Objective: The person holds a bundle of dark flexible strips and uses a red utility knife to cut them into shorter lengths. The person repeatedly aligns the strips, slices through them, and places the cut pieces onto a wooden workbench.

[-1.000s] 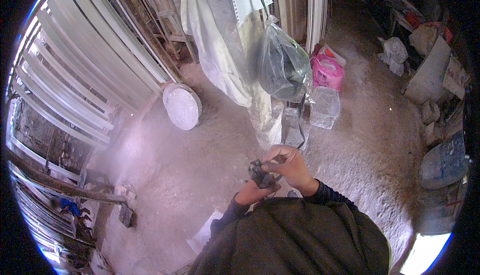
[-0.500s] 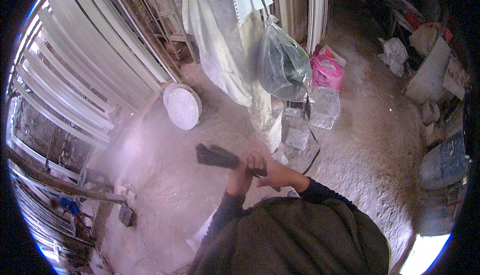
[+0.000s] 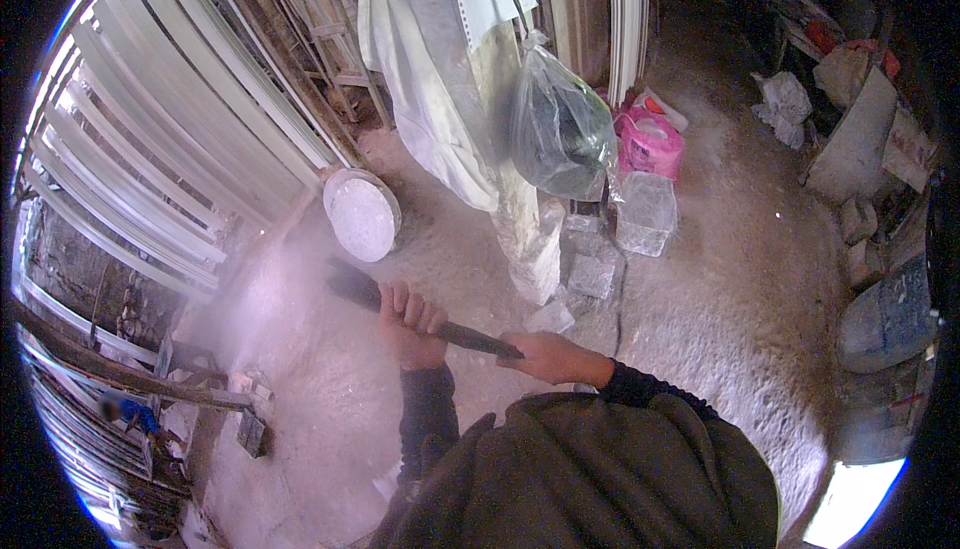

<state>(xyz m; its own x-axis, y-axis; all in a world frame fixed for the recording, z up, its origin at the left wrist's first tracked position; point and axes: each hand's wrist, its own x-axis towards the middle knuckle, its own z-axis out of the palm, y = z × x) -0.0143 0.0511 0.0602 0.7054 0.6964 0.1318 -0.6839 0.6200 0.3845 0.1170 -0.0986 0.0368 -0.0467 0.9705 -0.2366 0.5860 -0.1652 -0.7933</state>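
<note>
A dark, long bar-like tool [image 3: 470,336] lies slantwise across the front of my body, its thicker far end blurred at the left. My left hand [image 3: 411,327] is wrapped around it near that thicker end. At the other end, my right hand [image 3: 558,357] closes on the thin, handle-like part. The tool's exact kind is not clear from what shows. It is held above the dusty floor [image 3: 330,379], apart from the round white pan-like object [image 3: 360,217] beyond it.
White slats [image 3: 180,109] lean at the left. Ahead hang a pale cloth [image 3: 425,99] and a clear plastic bag [image 3: 565,129], by a pink bag [image 3: 650,144] and a clear box [image 3: 646,214]. Blocks [image 3: 592,274] rest below. A wooden beam [image 3: 150,379] juts in at left; clutter lines the right.
My left hand has slid left along the tool, away from my right hand, which shifts little. The tool's thick end has moved left and farther off.
</note>
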